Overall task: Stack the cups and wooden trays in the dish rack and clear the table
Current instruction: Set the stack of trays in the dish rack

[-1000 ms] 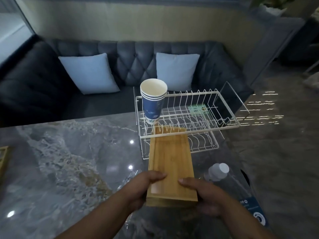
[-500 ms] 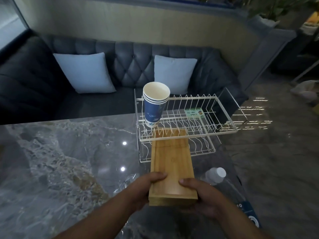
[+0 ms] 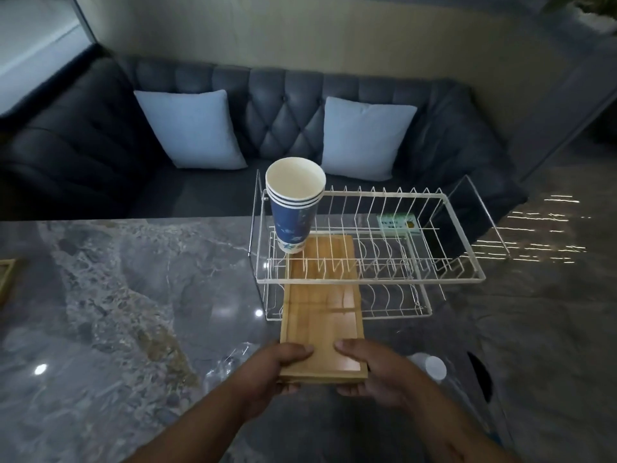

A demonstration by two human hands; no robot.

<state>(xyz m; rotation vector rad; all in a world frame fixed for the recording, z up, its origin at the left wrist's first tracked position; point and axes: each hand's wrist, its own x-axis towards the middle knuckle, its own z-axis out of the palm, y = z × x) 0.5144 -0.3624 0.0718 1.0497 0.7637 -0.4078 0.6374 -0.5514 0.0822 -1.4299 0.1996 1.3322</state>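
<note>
I'm looking down on a dark grey marble table (image 3: 117, 295) with pale veins and glare spots; behind its far edge runs a tufted dark sofa (image 3: 283, 105) with two pale cushions (image 3: 193, 128) against a beige wall. The white wire dish rack (image 3: 367, 279) stands at the table's far right corner. A nested stack of blue paper cups (image 3: 293, 208) sits upright in the rack's left end. My left hand (image 3: 277, 372) and right hand (image 3: 370, 372) both grip the near end of a wooden tray (image 3: 320, 315), thumbs on top; its far end reaches into the rack under the top rail, just beside the cups. A bottle's white cap (image 3: 430, 367) shows right of my right hand, near the table's right edge. Another wooden piece (image 3: 6, 279) pokes in at the left edge.
</note>
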